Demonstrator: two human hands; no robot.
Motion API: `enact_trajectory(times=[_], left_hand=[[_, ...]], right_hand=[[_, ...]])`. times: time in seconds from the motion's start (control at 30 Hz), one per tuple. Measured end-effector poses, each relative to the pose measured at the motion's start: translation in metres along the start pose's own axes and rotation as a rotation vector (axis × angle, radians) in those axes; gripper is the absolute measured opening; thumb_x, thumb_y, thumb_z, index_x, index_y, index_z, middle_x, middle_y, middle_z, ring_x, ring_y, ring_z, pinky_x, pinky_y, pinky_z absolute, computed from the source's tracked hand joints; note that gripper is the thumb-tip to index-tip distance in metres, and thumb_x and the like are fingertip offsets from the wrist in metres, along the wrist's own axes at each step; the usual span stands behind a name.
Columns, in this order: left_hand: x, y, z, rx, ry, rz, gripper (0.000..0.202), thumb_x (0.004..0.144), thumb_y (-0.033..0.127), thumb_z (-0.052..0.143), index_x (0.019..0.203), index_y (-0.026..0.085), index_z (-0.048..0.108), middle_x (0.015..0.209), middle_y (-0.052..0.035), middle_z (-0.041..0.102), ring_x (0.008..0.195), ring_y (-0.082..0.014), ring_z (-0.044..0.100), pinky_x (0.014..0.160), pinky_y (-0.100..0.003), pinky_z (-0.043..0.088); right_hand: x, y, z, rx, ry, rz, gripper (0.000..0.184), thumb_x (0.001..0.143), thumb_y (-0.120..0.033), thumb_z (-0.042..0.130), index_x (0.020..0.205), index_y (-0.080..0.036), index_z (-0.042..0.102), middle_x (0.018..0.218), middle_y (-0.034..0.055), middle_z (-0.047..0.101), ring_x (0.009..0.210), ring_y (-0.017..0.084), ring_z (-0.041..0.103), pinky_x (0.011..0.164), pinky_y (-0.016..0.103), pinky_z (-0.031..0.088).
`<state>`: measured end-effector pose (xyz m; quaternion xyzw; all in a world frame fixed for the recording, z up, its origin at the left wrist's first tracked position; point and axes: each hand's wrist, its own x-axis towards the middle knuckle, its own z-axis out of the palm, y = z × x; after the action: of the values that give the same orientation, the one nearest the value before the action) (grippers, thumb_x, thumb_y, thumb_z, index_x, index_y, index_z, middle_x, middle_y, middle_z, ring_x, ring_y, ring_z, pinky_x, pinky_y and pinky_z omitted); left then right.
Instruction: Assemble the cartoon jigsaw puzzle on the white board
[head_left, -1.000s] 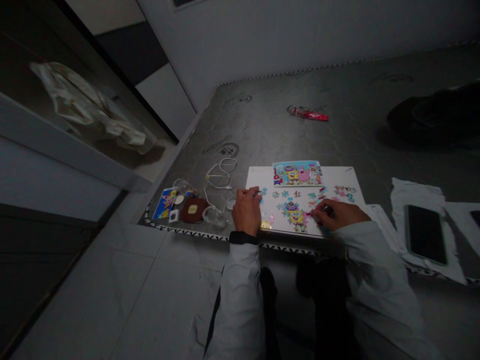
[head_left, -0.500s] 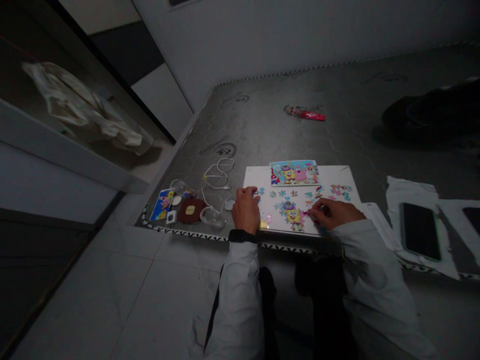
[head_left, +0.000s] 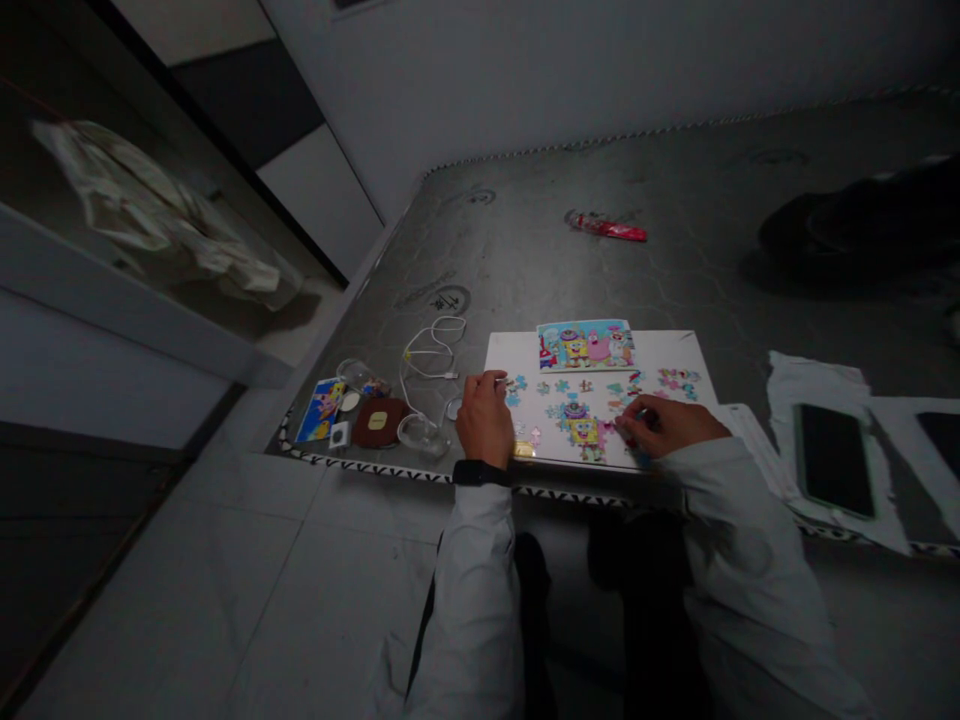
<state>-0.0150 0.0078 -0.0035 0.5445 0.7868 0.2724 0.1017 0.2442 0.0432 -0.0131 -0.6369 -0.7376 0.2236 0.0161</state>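
A partly joined jigsaw puzzle point(head_left: 583, 430) with a yellow cartoon character lies on a white board point(head_left: 517, 350). My right hand point(head_left: 671, 428) is closed in a pinch over its right side, with a pink puzzle piece point(head_left: 609, 426) at the fingertips, partly hidden by them. At the board's left edge rests my left hand point(head_left: 484, 418), fingers loosely bent and apart, holding nothing that I can see. Loose puzzle pieces point(head_left: 562, 386) lie between the joined part and a picture card point(head_left: 585, 346). A small joined cluster point(head_left: 679, 382) is at the right.
Left of the board are a white cable point(head_left: 431, 352), a clear plastic cup point(head_left: 424, 435), a brown case point(head_left: 379, 422) and a cartoon card point(head_left: 321, 410). A phone point(head_left: 834, 460) lies on white paper at the right. A red wrapper point(head_left: 622, 231) is farther back.
The view has shifted slightly. My left hand has moved a little left, its fingers lifting slightly. My right hand stays pinched at the puzzle's right side.
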Motion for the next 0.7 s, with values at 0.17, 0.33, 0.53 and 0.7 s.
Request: enact_trajectory(times=[0.17, 0.33, 0.53, 0.7], left_hand=[[-0.0002, -0.0006, 0.0005, 0.011, 0.001, -0.016, 0.018, 0.095, 0.030, 0.058, 0.109, 0.026, 0.068, 0.113, -0.0059, 0.065, 0.100, -0.0198, 0.065, 0.086, -0.030, 0.048], [-0.0011, 0.0016, 0.0038, 0.015, 0.002, -0.037, 0.019, 0.088, 0.034, 0.069, 0.105, 0.025, 0.069, 0.113, -0.0058, 0.064, 0.098, -0.0215, 0.065, 0.085, -0.031, 0.048], [0.0004, 0.0026, 0.0051, 0.000, -0.010, -0.023, 0.016, 0.086, 0.027, 0.071, 0.101, 0.023, 0.068, 0.110, -0.0056, 0.065, 0.099, -0.0201, 0.065, 0.087, -0.030, 0.047], [0.0011, 0.0018, 0.0064, -0.030, -0.027, 0.033, 0.010, 0.087, 0.021, 0.069, 0.096, 0.022, 0.067, 0.107, -0.0039, 0.067, 0.097, -0.0177, 0.065, 0.087, -0.029, 0.047]], right_hand=[[-0.0001, 0.0023, -0.0009, -0.009, -0.018, 0.010, 0.031, 0.081, -0.055, 0.055, 0.089, -0.029, 0.070, 0.078, 0.0005, 0.073, 0.070, 0.020, 0.064, 0.061, 0.030, 0.038], [0.0006, 0.0068, 0.0015, 0.001, 0.000, 0.006, 0.031, 0.081, -0.056, 0.056, 0.089, -0.030, 0.071, 0.078, 0.0002, 0.074, 0.068, 0.020, 0.064, 0.058, 0.030, 0.037], [-0.0009, 0.0023, -0.0003, 0.000, 0.006, 0.010, 0.030, 0.081, -0.054, 0.056, 0.088, -0.029, 0.071, 0.076, 0.0001, 0.074, 0.066, 0.018, 0.063, 0.058, 0.029, 0.037], [-0.0024, -0.0013, -0.0039, 0.004, -0.017, 0.026, 0.029, 0.081, -0.053, 0.056, 0.089, -0.029, 0.070, 0.075, -0.0007, 0.073, 0.067, 0.018, 0.063, 0.059, 0.028, 0.037]])
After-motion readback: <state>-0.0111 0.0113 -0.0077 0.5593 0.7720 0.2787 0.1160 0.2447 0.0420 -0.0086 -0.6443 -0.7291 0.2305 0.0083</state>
